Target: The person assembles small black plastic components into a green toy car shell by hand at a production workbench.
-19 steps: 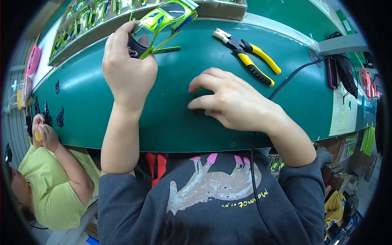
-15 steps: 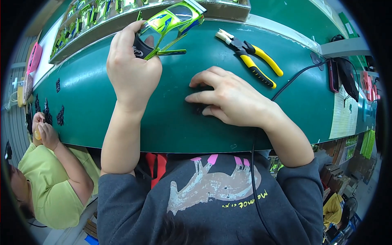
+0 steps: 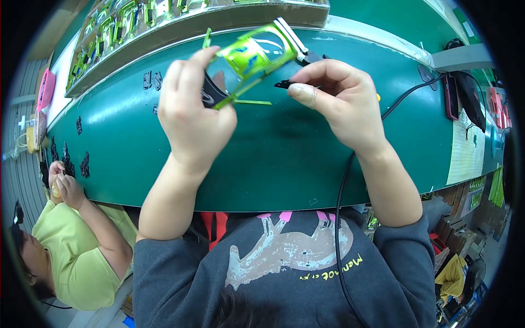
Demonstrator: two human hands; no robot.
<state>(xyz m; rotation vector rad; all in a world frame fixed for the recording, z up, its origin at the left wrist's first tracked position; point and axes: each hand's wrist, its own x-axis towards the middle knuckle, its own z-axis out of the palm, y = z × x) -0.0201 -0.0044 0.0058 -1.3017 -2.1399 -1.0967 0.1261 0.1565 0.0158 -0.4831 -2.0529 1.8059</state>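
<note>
My left hand point(image 3: 197, 104) is closed round the black end of a bright green toy car body shell point(image 3: 246, 57), which has clear window parts and a white strip at its far end. The shell is tilted above the table, pointing up and to the right. To its right, my right hand point(image 3: 342, 98) pinches a small black plastic part point(image 3: 283, 84) between thumb and fingertips, a short way from the shell and not touching it. Most of the pliers lie hidden behind my right hand; a dark bit of the pliers point(image 3: 310, 57) shows above my fingers.
A long cardboard tray point(image 3: 219, 21) with several green shells stands at the back left of the green table point(image 3: 262, 164). Small black parts point(image 3: 147, 80) lie left of my left hand. A black cable point(image 3: 342, 202) runs down past my right arm. A co-worker point(image 3: 82, 246) sits at the left.
My right hand has risen from the table with a black part and moved up and right, over the pliers. The car shell has shifted slightly right and tilted, uncovering small black parts at the left.
</note>
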